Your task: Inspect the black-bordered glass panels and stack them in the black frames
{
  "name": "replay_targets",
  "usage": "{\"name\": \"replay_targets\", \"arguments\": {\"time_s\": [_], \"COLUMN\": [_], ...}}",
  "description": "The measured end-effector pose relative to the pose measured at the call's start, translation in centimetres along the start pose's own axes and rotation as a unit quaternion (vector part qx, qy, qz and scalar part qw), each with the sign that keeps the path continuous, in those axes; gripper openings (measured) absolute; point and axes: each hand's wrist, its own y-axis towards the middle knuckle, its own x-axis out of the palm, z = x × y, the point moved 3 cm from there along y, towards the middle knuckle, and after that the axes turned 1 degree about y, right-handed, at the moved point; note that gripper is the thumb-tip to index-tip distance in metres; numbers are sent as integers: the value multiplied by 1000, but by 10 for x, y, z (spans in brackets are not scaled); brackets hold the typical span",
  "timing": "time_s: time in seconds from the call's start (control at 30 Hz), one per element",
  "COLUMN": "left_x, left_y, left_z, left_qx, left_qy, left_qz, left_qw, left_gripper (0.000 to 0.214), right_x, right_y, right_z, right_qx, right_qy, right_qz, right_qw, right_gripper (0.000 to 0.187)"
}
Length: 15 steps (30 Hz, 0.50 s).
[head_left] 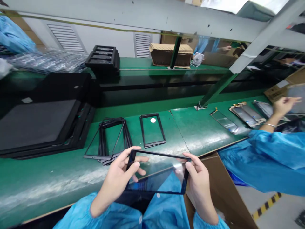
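A clear glass touch panel with a black border (157, 176) is held level in front of my blue smock, over the bench's front edge. My left hand (120, 173) grips its left end, thumb on top and fingers showing through the glass. At the opposite end my right hand (197, 173) pinches the border between thumb and fingers. Just beyond the panel, a single black frame (154, 144) lies on the green bench with a white round dot inside its outline. Left of that, several black frames (102, 143) are piled loosely.
Large black trays (43, 124) are stacked at the left. A black rack (102, 58) and a cardboard divider box (171, 55) stand on the back shelf. At the right, a co-worker's hand (282, 106) is near several panels (246, 114). A slanted post (219, 87) meets the bench.
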Motion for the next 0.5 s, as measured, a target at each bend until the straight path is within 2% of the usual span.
{"name": "replay_targets", "arguments": {"time_s": [0.1,0.17,0.23,0.3,0.37,0.43,0.5], "left_x": [-2,-3,2,14,26,35,38], "left_y": [0,1,2,4,10,16,20], "left_z": [3,12,26,36,39,37,33], "left_qx": [26,116,246,339,367,351,327], "left_qy": [67,183,325,428,468,472,470], "left_qz": [-7,14,28,-13,-91,-147,-168], "left_qw": [997,976,913,838,799,795,802], "left_gripper": [53,55,58,49,32,28,30], "right_x": [7,10,13,17,23,26,27], "right_y": [-4,-4,-6,-9,-12,-14,-16], "right_z": [0,-4,-9,-14,-18,-20,-20], "right_qx": [1,-10,-14,-13,-14,-21,-29], "right_qy": [20,6,-10,-22,-34,-45,-57], "right_qz": [-10,-24,-34,-43,-48,-49,-49], "right_qw": [1000,1000,999,999,998,998,997], "right_gripper": [29,27,28,30,32,34,36]}}
